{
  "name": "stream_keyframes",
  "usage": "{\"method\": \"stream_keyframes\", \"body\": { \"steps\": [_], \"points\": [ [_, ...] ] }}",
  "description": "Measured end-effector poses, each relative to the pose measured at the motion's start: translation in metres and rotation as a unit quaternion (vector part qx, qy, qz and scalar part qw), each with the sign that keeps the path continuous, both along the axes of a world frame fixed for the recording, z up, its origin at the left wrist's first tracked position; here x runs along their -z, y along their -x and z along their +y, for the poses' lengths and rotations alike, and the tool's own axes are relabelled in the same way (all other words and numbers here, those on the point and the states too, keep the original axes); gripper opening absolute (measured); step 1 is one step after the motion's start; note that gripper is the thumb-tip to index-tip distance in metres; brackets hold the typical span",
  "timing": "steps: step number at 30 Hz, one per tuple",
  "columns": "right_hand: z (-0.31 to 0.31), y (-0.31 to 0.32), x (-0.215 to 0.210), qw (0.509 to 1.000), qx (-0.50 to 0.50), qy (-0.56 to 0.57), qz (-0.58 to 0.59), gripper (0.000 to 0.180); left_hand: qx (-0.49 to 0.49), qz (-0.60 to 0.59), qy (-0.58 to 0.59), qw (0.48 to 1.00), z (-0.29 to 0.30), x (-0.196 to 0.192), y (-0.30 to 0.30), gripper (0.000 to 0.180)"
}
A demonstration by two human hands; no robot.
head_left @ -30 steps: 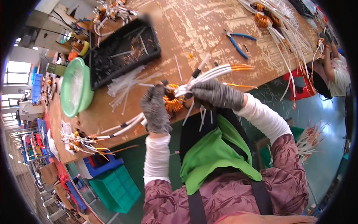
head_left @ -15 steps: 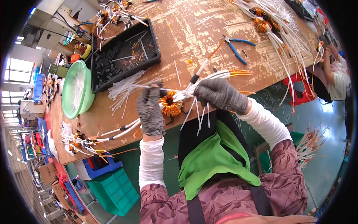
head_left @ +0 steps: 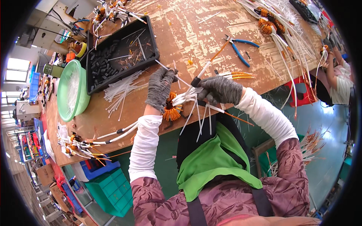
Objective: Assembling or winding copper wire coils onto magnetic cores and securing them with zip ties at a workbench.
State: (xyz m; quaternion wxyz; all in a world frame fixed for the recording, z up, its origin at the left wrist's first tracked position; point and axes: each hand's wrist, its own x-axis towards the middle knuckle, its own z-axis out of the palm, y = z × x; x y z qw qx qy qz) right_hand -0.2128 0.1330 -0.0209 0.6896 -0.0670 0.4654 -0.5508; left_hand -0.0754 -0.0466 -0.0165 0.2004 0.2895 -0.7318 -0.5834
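My left hand (head_left: 161, 90), in a grey knit glove, pinches a white cable tie (head_left: 183, 81) that slants toward a bundle of white-sleeved wires (head_left: 188, 94). Around that bundle close the fingers of my right hand (head_left: 223, 90), gloved alike. An orange copper-wound ring coil (head_left: 172, 108) hangs on the bundle by the table's front edge, just below my left hand. Several tie tails dangle from the bundle. A black sleeve (head_left: 195, 81) sits on one wire, which points up and away with a bare copper end. My right fingertips are partly hidden among the wires.
Loose cable ties (head_left: 124, 90) lie beside a black tray (head_left: 155, 49) of short black tubes. A green basin (head_left: 83, 101) stands to the left. Blue-handled cutters (head_left: 240, 54) rest beyond my hands. More coil assemblies (head_left: 266, 27) lie far right, near another person.
My left hand has moved up and slightly right, drawing the cable tie into a slant away from the bundle. The right hand has dropped slightly, and the bundle has turned a little.
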Motion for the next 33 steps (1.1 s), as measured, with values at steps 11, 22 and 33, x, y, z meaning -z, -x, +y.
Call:
{"method": "stream_keyframes", "body": {
  "steps": [11, 22, 33],
  "points": [
    [-0.019, 0.007, -0.018, 0.982, -0.150, -0.085, 0.077, 0.021, 0.064, -0.030, -0.052, 0.996, -0.006, 0.004, 0.003, 0.025],
    [-0.006, -0.006, -0.016, 0.984, -0.096, -0.028, 0.145, 0.020, 0.086, 0.022, -0.100, 0.991, 0.025, -0.036, -0.027, 0.021],
    [-0.006, -0.005, -0.004, 0.989, -0.089, 0.000, 0.116, 0.021, -0.095, 0.062, 0.312, 0.943, 0.071, -0.005, -0.024, 0.017]
  ]
}}
